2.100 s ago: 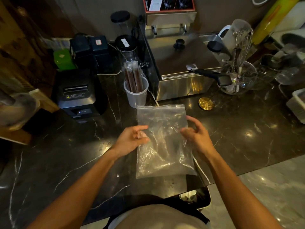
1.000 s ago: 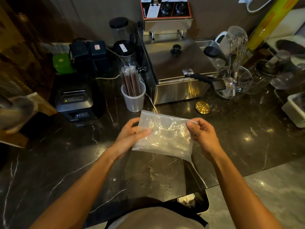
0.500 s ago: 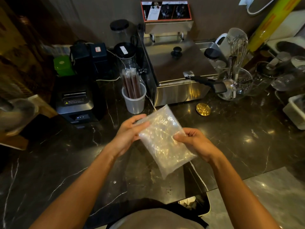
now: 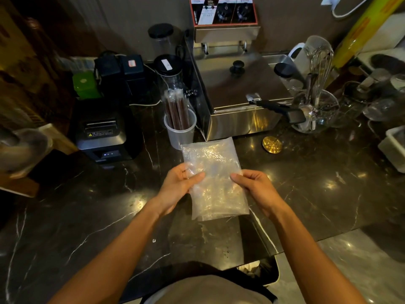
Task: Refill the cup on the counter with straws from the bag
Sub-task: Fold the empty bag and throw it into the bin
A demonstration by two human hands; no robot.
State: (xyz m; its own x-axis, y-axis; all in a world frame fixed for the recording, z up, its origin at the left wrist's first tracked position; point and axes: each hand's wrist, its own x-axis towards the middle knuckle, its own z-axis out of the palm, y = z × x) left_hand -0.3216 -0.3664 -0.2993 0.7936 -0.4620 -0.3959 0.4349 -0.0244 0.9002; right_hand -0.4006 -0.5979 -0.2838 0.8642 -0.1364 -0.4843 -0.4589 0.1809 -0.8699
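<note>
Tabletop [image 4: 317, 194]: black marble w/ thin white veins. Bag [image 4: 213, 178]: clear, crinkly, glossy. Cup [image 4: 180, 132]: translucent white; straws [image 4: 176, 110] dark brown in clear wrap. Printer [image 4: 103, 132] black. Box [image 4: 86, 84] bright green. Fryer [image 4: 238, 102] silver steel, red-edged panel. Small disc [image 4: 272, 144] gold.

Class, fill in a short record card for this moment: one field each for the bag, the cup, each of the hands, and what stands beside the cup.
bag: clear plastic bag, crumpled, held over the dark marble counter; no straws seen inside
cup: translucent plastic cup on the counter, holding wrapped brown straws upright
left hand: left hand grips the bag's left edge
right hand: right hand grips the bag's right edge
beside cup: steel deep fryer to its right, black receipt printer to its left
</note>
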